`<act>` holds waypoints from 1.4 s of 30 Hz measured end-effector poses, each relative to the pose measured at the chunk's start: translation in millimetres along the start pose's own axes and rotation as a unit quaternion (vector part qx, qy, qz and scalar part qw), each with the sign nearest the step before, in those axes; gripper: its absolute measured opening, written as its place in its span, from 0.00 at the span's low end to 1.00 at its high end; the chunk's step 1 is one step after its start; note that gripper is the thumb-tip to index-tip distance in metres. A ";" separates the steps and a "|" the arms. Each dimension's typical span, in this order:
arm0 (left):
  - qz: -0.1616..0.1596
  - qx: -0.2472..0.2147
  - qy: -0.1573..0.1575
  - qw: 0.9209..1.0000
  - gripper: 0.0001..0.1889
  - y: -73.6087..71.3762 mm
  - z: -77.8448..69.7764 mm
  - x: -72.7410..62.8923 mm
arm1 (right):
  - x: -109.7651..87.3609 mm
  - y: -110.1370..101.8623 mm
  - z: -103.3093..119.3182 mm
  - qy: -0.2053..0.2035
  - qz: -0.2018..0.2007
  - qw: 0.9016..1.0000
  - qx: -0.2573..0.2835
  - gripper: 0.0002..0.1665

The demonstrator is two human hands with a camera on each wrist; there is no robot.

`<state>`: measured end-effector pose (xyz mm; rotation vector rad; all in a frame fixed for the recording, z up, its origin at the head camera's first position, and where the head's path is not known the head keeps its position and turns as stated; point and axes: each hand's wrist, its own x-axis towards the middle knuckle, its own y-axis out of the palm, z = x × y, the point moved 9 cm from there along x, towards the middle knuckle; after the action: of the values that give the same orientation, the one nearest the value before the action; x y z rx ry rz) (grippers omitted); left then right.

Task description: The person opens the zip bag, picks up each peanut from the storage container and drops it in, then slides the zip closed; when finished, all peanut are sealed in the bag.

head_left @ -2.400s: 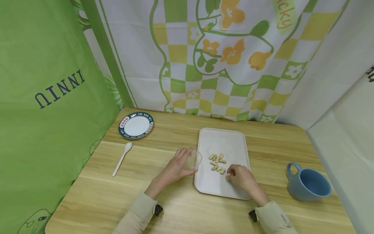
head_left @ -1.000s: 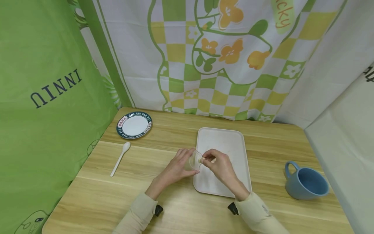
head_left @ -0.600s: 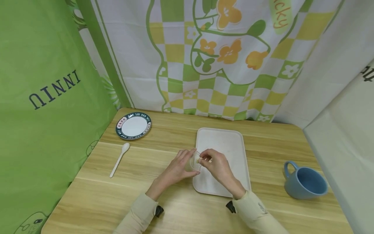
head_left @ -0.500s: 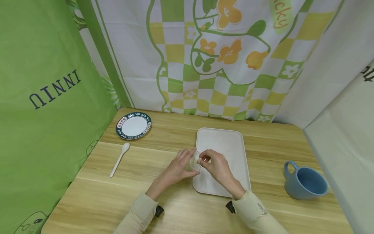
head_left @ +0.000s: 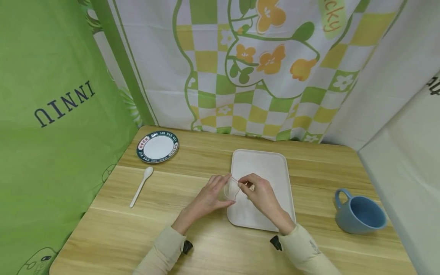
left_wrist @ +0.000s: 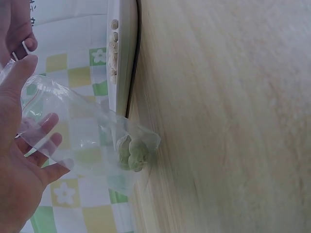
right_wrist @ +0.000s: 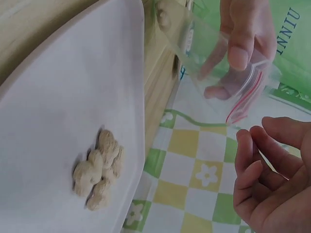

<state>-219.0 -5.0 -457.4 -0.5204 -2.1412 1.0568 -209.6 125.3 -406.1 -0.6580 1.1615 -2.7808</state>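
Observation:
My left hand grips a clear zip bag by its mouth, thumb on one side and fingers on the other. Red and white lines run along the bag's top in the right wrist view. A few peanuts lie in its bottom corner. Beside the mouth, over the pale tray, is my right hand, fingers loosely bent, thumb apart from them, nothing between. Several more peanuts sit in a small pile on the tray, mostly hidden behind the right hand in the head view.
A white spoon lies on the wooden table to the left. Beyond it stands a dark-rimmed plate. At the right is a blue mug. Patterned curtains border the table.
My right hand moved left from the peanut pile to the bag's mouth with a peanut pinched in it. Its fingers have since drawn back slightly to the right, without the peanut. The left hand stayed.

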 end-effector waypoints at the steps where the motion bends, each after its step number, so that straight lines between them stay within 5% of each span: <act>1: 0.000 0.001 0.000 1.000 0.44 -0.4 0.2 0.0 | -0.4 -2.5 -2.9 0.004 -0.004 1.000 -0.003 0.03; 11: 0.002 0.003 -0.014 1.000 0.45 -1.1 6.6 -2.3 | -14.2 -18.7 -52.2 0.049 -0.016 0.998 -0.048 0.04; 19: 0.004 0.000 -0.020 1.000 0.45 -0.3 8.6 -3.9 | -34.2 -4.7 -86.2 0.111 0.063 0.988 -0.087 0.04; 31: -0.002 -0.002 -0.016 1.000 0.44 0.1 9.5 -5.0 | -40.6 7.2 -93.4 0.160 0.103 0.975 -0.118 0.05; 42: -0.011 0.001 -0.010 1.000 0.44 -2.1 10.1 -5.2 | -40.1 14.1 -98.8 0.172 0.100 0.972 -0.127 0.07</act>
<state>-222.9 -14.8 -462.2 -0.4856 -2.1587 1.0564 -214.9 189.6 -492.2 -0.0563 1.5651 -2.6627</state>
